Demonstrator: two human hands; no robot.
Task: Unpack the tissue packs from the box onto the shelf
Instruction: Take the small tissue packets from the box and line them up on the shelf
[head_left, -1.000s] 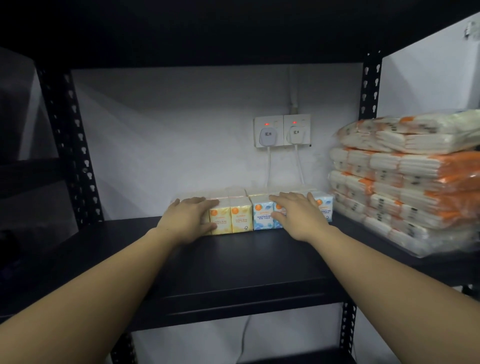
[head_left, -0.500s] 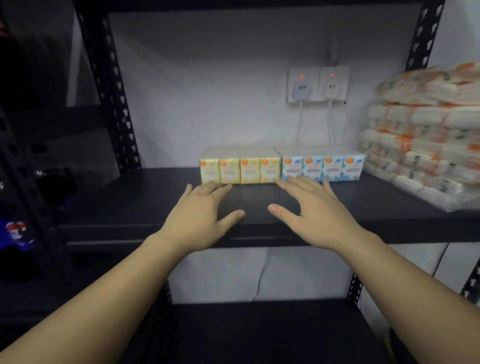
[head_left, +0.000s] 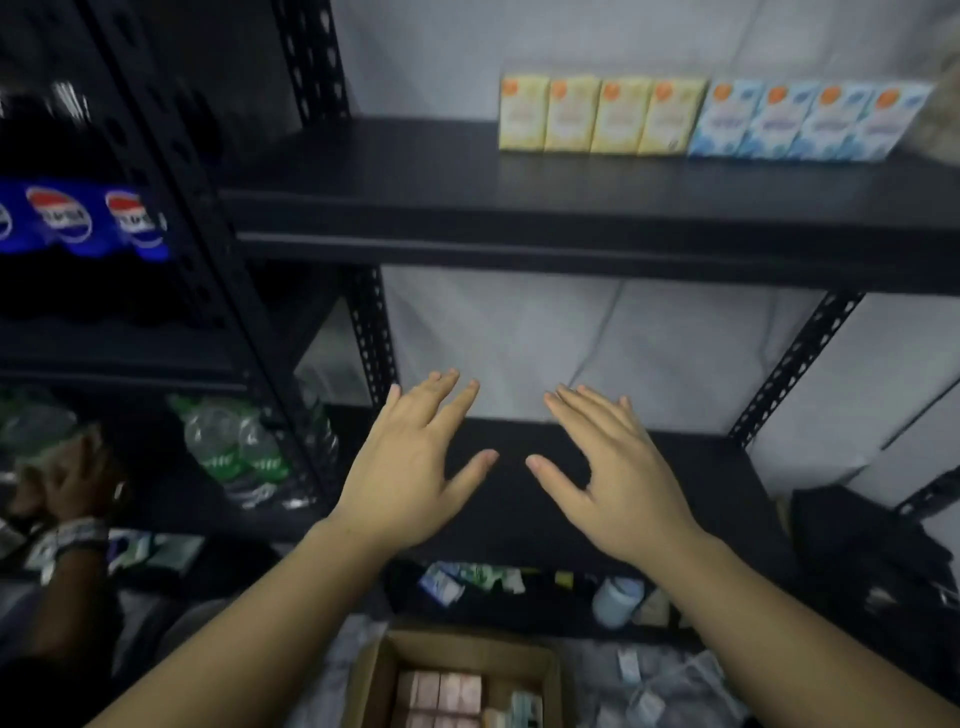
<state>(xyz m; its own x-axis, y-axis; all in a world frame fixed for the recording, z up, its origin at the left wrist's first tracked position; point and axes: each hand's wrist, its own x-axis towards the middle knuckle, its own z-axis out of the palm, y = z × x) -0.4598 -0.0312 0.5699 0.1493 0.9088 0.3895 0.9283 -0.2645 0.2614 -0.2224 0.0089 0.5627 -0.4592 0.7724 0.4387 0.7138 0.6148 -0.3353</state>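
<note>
Hands are hanging in mid-air in front of the rack — the left hand (head_left: 410, 467) and the right hand (head_left: 618, 473) are both spread flat, palms down, fingers straight, thumbs pointing toward each other, holding nothing. Tissue packs (head_left: 711, 117) are standing in a tidy row at the back of the upper shelf (head_left: 467, 208): four yellow ones on the left, four blue ones on the right, pressed side by side against the white wall. Below the hands, the cardboard box (head_left: 374, 675) is sitting open at the bottom edge of the view, and more packs (head_left: 441, 696) are showing inside it, pinkish ones packed tight. Between the two, a lower shelf (head_left: 509, 499) is lying dark behind the hands. Off to the left, cola bottles (head_left: 78, 223) with blue labels are lined up on a neighbouring rack, and clear water bottles (head_left: 234, 447) are lying beneath them — blurred, but readable.
</note>
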